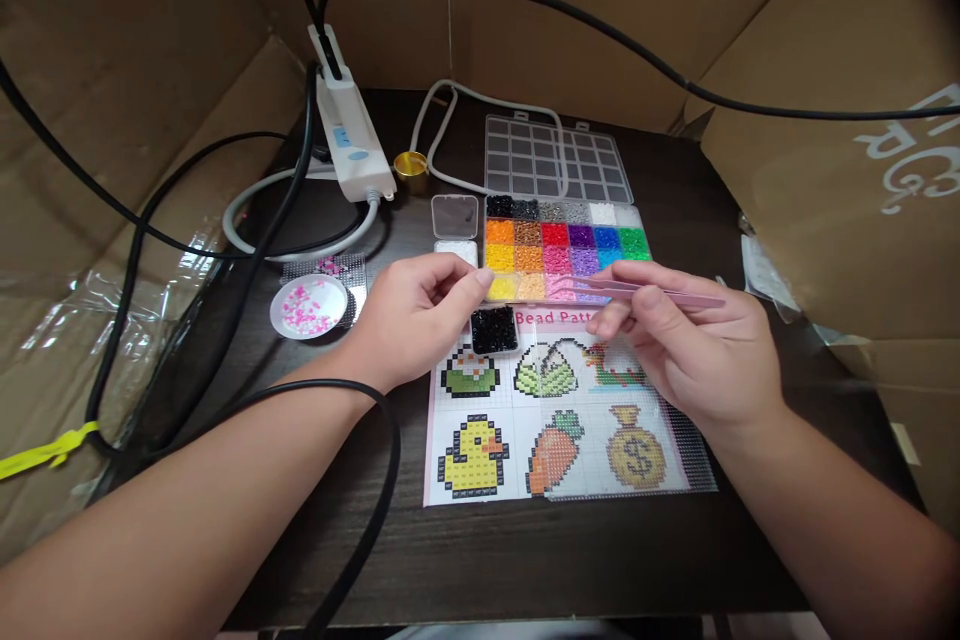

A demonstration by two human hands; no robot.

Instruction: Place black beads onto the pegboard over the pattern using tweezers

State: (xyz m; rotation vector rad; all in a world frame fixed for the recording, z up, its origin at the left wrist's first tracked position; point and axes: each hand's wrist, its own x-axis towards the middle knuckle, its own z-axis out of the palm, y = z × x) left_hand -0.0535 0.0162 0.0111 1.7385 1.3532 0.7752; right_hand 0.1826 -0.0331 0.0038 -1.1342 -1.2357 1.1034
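Pink tweezers (pixel 675 293) are held in my right hand (pixel 694 340), their tips pointing left over the pink beads of the bead box (pixel 555 233). My left hand (pixel 424 310) has thumb and forefinger pinched together near the box's lower left corner; what they hold, if anything, is too small to make out. A small open container of black beads (pixel 494 330) sits just right of that hand, on the printed bead pattern sheet (pixel 480 405). The sheet shows a duck, a carrot and a money bag, and a clear pegboard (pixel 694 460) covers its right part.
A white dish (pixel 307 307) of pink and white beads stands at the left. Behind are a white power strip (pixel 352 140), a gold cup (pixel 411 170) and the open box lid (pixel 556 160). Black cables (pixel 382 480) cross the left side and pass over my left forearm. Cardboard walls surround the table.
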